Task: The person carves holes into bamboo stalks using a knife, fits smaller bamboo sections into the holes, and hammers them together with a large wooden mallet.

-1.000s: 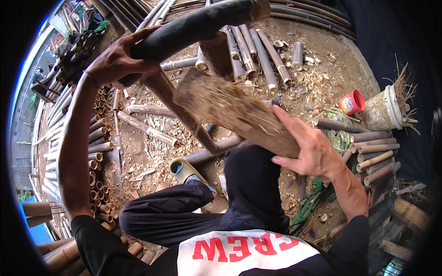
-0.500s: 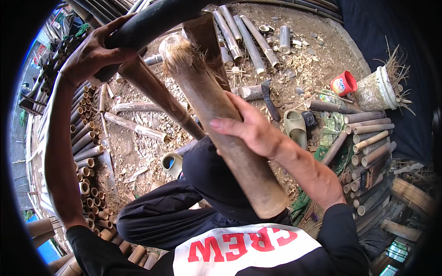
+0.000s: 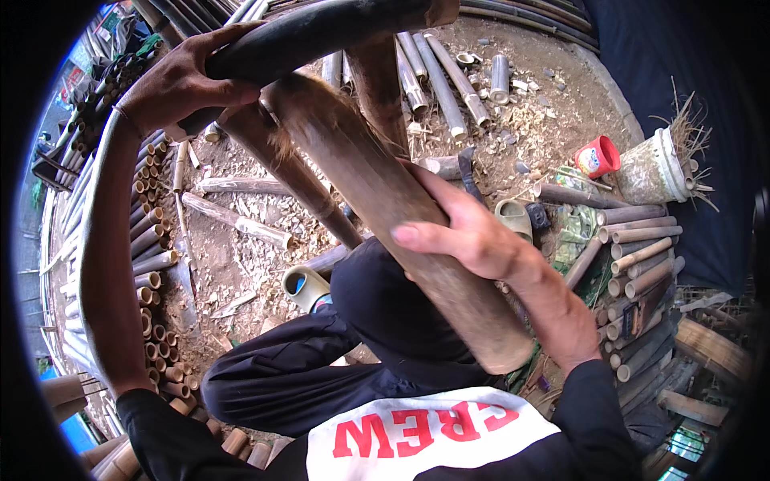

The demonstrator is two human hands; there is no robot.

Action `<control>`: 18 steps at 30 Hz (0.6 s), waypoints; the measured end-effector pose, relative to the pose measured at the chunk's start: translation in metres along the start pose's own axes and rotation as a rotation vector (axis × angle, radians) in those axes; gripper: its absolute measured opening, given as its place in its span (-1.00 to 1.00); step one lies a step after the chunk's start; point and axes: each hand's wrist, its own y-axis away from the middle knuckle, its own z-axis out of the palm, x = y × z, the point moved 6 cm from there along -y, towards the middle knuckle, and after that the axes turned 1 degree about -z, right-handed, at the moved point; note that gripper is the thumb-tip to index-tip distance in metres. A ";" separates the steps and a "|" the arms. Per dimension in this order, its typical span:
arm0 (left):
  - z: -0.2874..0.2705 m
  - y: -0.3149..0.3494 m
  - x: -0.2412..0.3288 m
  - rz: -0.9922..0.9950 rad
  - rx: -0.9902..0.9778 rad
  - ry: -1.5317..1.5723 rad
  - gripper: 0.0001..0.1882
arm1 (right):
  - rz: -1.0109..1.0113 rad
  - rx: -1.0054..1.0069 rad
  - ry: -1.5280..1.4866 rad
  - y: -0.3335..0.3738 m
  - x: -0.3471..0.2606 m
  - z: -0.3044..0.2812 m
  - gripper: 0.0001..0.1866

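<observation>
My right hand (image 3: pixel 473 232) is wrapped round the middle of a thick bamboo section (image 3: pixel 385 188), thumb on top. That section slants from upper left to lower right, over my raised knee. Its upper end is frayed with loose fibres and lies just under a dark round pole (image 3: pixel 337 40); whether they touch I cannot tell. My left hand (image 3: pixel 192 80) grips the near left end of this pole. Below the pole, two brown posts (image 3: pixel 301 172) slope down; their joint with it is hidden.
Cut bamboo tubes (image 3: pixel 152 240) are piled at left, more tubes (image 3: pixel 642 248) at right. A hatchet-like blade (image 3: pixel 469 172), a green clog (image 3: pixel 513 216), a red tub (image 3: pixel 597 156) and a dirty white bucket (image 3: pixel 654 168) stand or lie beyond my right arm. Wood shavings cover the ground.
The frayed end has slid from in front of the dark pole to beneath it. My right hand and the bamboo section have shifted right and slightly down. My left hand keeps its grip.
</observation>
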 end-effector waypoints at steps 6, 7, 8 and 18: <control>0.000 0.008 -0.001 0.051 -0.008 0.130 -0.11 | -0.053 -0.041 0.366 0.060 -0.033 -0.029 0.01; 0.003 0.008 0.001 0.047 -0.027 0.146 -0.12 | -0.128 -0.005 0.370 0.066 -0.048 -0.036 0.00; 0.006 0.005 0.002 0.052 -0.032 0.168 -0.14 | -0.196 0.047 0.436 0.069 -0.071 -0.044 -0.02; -0.001 0.006 -0.003 0.073 0.051 0.037 -0.20 | 0.060 0.063 1.449 -0.097 -0.197 -0.059 -0.11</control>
